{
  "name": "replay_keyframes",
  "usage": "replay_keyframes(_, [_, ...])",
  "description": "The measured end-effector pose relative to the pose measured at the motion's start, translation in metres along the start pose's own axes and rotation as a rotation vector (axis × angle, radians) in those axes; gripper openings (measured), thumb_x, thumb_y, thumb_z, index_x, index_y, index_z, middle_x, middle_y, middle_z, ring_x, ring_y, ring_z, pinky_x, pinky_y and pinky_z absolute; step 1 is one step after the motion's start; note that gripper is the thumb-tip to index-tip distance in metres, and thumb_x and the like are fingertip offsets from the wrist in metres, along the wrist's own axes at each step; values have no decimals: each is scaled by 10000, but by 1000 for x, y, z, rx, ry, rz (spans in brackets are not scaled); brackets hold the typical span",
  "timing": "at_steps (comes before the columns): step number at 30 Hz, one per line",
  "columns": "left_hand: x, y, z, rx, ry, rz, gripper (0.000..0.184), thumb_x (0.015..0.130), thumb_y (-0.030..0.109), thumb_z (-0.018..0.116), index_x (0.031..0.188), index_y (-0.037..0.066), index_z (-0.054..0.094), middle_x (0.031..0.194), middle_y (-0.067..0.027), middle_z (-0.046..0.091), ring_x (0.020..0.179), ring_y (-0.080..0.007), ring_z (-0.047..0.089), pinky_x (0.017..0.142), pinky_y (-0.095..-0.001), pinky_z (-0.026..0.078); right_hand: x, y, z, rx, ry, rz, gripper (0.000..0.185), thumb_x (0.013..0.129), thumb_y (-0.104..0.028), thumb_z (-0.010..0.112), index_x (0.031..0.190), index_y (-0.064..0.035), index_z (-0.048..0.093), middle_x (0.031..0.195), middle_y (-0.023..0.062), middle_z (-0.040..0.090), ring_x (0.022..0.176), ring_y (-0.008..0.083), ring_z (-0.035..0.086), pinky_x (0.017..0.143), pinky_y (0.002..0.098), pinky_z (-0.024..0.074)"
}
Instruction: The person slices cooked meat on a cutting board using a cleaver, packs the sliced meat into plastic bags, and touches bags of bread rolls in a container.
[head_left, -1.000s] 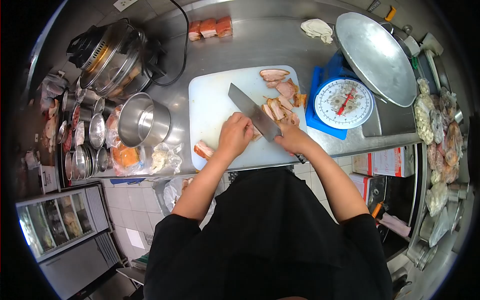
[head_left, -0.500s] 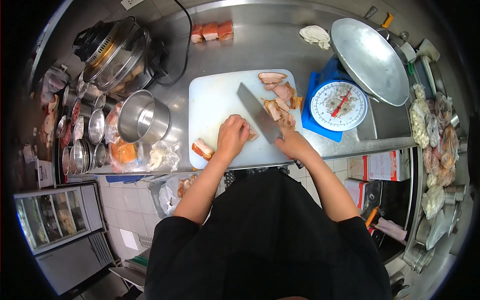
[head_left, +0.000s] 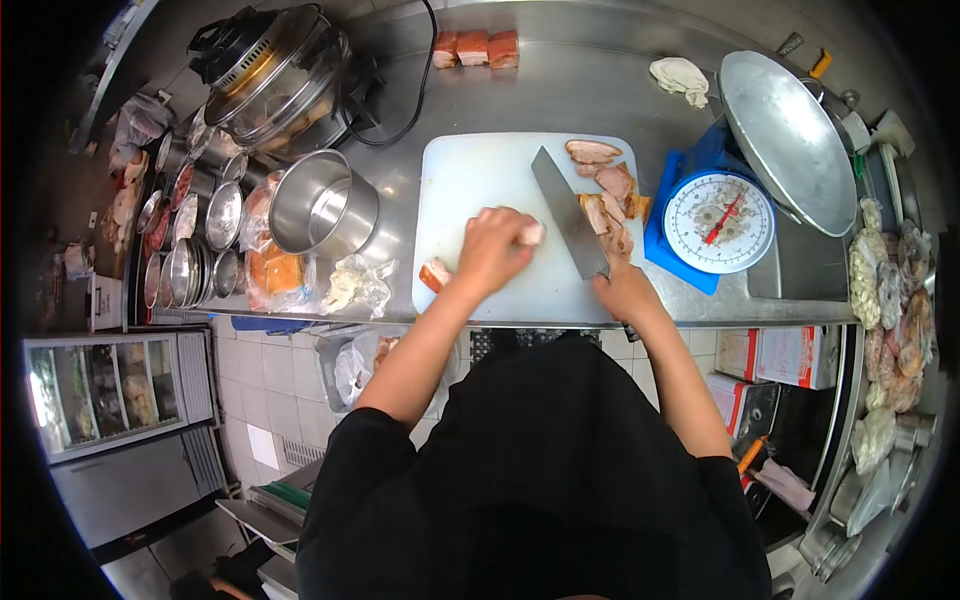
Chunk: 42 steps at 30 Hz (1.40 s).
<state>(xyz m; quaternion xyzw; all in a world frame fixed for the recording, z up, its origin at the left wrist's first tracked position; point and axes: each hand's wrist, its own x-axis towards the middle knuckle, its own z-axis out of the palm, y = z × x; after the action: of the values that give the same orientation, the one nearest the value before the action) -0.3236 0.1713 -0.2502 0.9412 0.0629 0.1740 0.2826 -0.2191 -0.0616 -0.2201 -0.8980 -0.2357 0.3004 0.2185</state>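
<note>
On the white cutting board, my left hand is closed round a small pale piece of meat, part of it hidden by the fingers. My right hand grips a wide-bladed cleaver, whose blade slants up and away to the left over the board. Right of the blade lie several sliced pieces of roast pork, spread along the board's right edge. Another chunk of pork rests near the board's lower left, beside my left wrist.
A blue dial scale with a metal pan stands to the right. Left of the board are a steel pot and a crumpled plastic bag. Pork blocks and a white cloth lie at the back.
My left hand has lifted a little and now shows a piece of meat at its fingertips. The cleaver stays in my right hand beside the slices. The whole view has shifted.
</note>
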Motion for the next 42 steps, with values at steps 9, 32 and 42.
replay_keyframes(9, [-14,-70,-58,-127,-257,-342,469,822,148,758,1270,82,638,1179,-106,672,1105,-257,629,960,-360,495,-1,-4,-3,27,-22,-15,420,915,-260,569,1244,1,589,1060,313,691,1026,479,656,942,528,508])
replay_keyframes(32, [-79,-60,-108,-180,-447,-441,326,817,85,772,1110,72,629,1060,-69,646,978,-201,625,837,-342,506,3,-1,-1,15,-22,23,473,923,-258,584,1317,1,551,1047,330,687,1019,484,658,938,526,512])
replay_keyframes(42, [21,-108,-101,-769,-283,-564,285,988,263,656,1162,46,596,853,-20,629,761,-95,600,702,-243,503,1,-3,1,1,6,28,434,916,-259,591,1264,1,585,1036,327,689,991,480,666,924,529,518])
